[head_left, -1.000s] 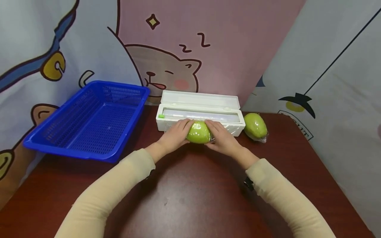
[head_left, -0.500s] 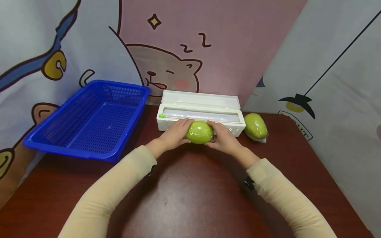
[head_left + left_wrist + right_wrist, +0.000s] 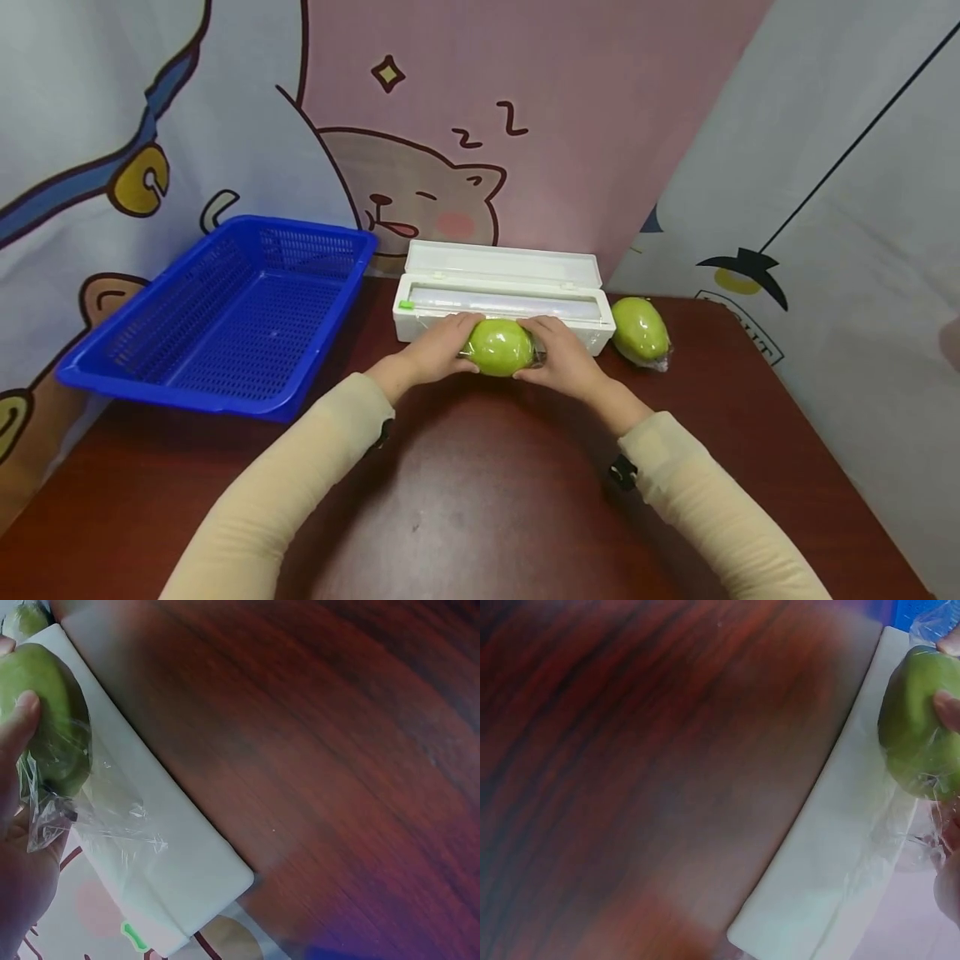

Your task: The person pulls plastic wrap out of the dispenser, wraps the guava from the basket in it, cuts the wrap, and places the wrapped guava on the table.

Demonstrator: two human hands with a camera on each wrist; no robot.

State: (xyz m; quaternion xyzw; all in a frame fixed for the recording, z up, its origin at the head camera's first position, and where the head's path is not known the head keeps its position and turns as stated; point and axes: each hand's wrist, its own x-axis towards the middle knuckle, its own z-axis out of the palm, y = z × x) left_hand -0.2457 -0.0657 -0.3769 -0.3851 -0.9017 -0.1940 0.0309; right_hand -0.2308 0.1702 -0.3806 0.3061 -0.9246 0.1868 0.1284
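Note:
A smooth green mango (image 3: 500, 347) in clear cling film is held between both hands, just in front of the white cling film box. My left hand (image 3: 441, 345) grips its left end, the thumb lying on its side in the left wrist view. Its right end is gripped by my right hand (image 3: 561, 355). Loose, crinkled film (image 3: 112, 817) trails off the mango over the box front in the left wrist view. The cling film box (image 3: 510, 279) has its lid up, a roll inside and a green cutter slider (image 3: 407, 305) at its left.
A second film-wrapped mango (image 3: 640, 331) lies by the box's right end. At the left is a blue plastic basket (image 3: 330, 342) with perforated walls. A cartoon-printed cloth (image 3: 570, 125) hangs behind the dark red wooden table (image 3: 480, 500).
The mango sits slightly more level between the hands, and the film at its ends is more gathered under the fingers. The head view has tilted up a little.

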